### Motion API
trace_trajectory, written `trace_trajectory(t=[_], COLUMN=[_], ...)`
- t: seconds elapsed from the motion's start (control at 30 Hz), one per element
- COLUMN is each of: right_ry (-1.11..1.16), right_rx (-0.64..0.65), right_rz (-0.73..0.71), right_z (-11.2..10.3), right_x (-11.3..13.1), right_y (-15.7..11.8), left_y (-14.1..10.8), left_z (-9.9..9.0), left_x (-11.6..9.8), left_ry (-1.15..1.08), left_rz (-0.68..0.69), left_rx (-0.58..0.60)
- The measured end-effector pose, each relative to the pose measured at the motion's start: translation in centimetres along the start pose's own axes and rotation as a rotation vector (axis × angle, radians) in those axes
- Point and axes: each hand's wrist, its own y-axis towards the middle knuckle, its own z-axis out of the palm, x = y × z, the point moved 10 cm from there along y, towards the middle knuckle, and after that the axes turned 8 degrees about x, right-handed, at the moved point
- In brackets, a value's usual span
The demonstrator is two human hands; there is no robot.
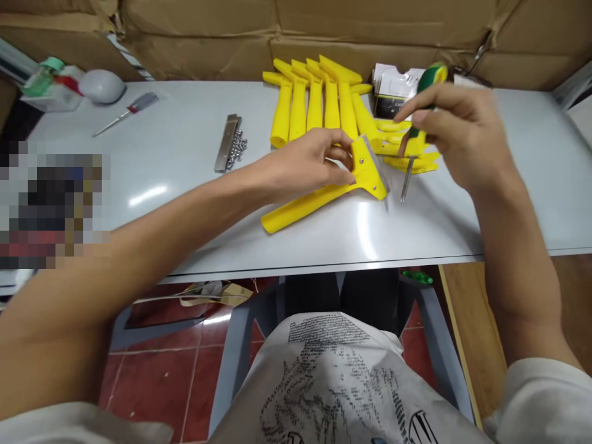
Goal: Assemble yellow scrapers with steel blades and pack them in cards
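My left hand (319, 159) grips the head of a yellow scraper (308, 208), whose handle points to the lower left. Two screws show in its head, and a thin metal blade (375, 161) runs along the head's right edge. My right hand (462, 132) holds a screwdriver (428, 80) with a green and yellow handle. Its metal shaft points down, just right of the scraper and apart from it. Behind my left hand, several yellow scraper handles (297, 111) lie side by side. Small yellow pieces (414, 163) lie under and beside the screwdriver.
Metal blades (227, 143) and a pile of small screws (237, 148) lie left of centre. Farther left are a second screwdriver (127, 113) and a white rounded object (102, 86). A white and black box (393, 92) stands at the back, before cardboard (208, 43). The table's front edge is near.
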Motion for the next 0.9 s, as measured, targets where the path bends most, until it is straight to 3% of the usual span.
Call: trace_trajectory(t=[0.2, 0.53, 0.8, 0.9], right_ry=[-0.084, 0.001, 0.013, 0.021], right_rx=[0.188, 0.174, 0.1, 0.042], right_rz=[0.114, 0.117, 0.227, 0.102], right_z=[3.2, 3.4, 0.6, -1.5], right_x=[0.3, -0.5, -2.8, -2.3], right_y=[0.0, 0.2, 0.0, 0.7], left_y=[-0.4, 0.1, -2.1, -2.7], left_z=[0.2, 0.3, 1.7, 2.1], left_x=[-0.6, -0.4, -1.9, -1.4], left_ry=[0.065, 0.066, 0.759, 0.88], left_rz=[0.071, -0.005, 0.086, 0.134], left_rx=[0.026, -0.072, -0.138, -0.163])
